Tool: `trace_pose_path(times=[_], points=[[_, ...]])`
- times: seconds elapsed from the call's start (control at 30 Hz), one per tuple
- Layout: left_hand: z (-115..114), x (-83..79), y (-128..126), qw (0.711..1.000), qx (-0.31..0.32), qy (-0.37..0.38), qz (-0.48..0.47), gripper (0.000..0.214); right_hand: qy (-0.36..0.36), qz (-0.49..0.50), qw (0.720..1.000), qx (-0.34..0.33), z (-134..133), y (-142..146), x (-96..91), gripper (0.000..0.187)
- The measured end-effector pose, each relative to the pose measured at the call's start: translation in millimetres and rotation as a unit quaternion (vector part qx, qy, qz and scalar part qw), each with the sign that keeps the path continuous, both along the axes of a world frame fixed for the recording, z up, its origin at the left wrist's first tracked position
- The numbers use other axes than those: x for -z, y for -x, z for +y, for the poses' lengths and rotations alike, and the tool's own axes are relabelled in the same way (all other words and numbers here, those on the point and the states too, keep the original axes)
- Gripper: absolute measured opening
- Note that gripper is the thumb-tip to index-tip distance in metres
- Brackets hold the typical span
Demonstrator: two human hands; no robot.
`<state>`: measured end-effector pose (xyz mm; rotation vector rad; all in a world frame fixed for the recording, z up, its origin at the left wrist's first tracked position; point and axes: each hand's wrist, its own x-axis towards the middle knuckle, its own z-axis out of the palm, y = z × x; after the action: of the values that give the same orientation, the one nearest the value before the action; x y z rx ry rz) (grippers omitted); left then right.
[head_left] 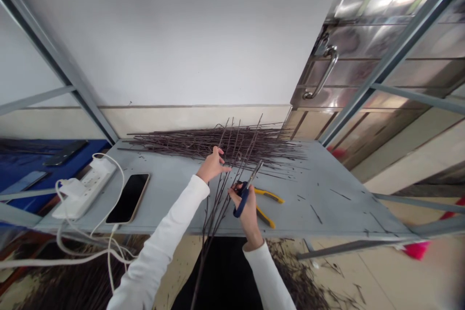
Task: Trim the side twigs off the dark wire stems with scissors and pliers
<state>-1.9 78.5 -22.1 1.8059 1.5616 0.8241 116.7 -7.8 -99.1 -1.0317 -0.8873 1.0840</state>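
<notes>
blue-handled scissors (240, 206) sit in my right hand (249, 213), which is closed on them with the blades pointing up and away from me. my left hand (212, 164) is open, fingers spread, just beside a loose bunch of long, thin dark twigs (220, 203). the bunch crosses between my hands and hangs down past the front edge of the grey metal surface (345, 213). from this angle i can't be sure whether my left fingertips (227, 168) touch the twigs.

behind my hands, a wide heap of similar twigs (214, 141) lies across the back of the surface, with a few short dark bits (316, 213) scattered nearer me. yellow-handled pliers (268, 202) lie just below and beside my right hand. further left, a smartphone (128, 198) lies face up near a white power strip (85, 189), and white cables (109, 252) droop over the edge. more dark twig bits (298, 271) litter the floor (356, 271) below, and a stainless steel door with a curved handle (325, 70) stands at the upper right.
</notes>
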Motion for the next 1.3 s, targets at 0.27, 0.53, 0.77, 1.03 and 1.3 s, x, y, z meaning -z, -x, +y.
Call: trace_pose_path(times=[0.27,0.53,0.77,1.03,1.3], points=[[-3,3.6,-9,0.998,-0.026,-0.01,0.054,0.05,-0.002,-0.008,1.0,0.01,-2,5,-5.1,0.037],[-6,-1.2,-12,0.998,-0.052,-0.008,-0.023,0.054,0.009,-0.049,0.997,0.055,-5,6,-0.1,0.031],[-8,-15.8,10,0.978,-0.016,0.032,-0.207,0.045,0.037,-0.083,0.99,0.11,-5,6,3.2,0.028],[-14,-15.5,36,0.929,-0.026,0.029,-0.369,0.043,0.039,-0.078,0.99,0.11,-2,10,2.1,0.028],[-21,-22.1,18,0.917,0.006,0.052,-0.397,0.04,-0.02,-0.029,0.999,-0.033,6,17,-6.0,0.037]])
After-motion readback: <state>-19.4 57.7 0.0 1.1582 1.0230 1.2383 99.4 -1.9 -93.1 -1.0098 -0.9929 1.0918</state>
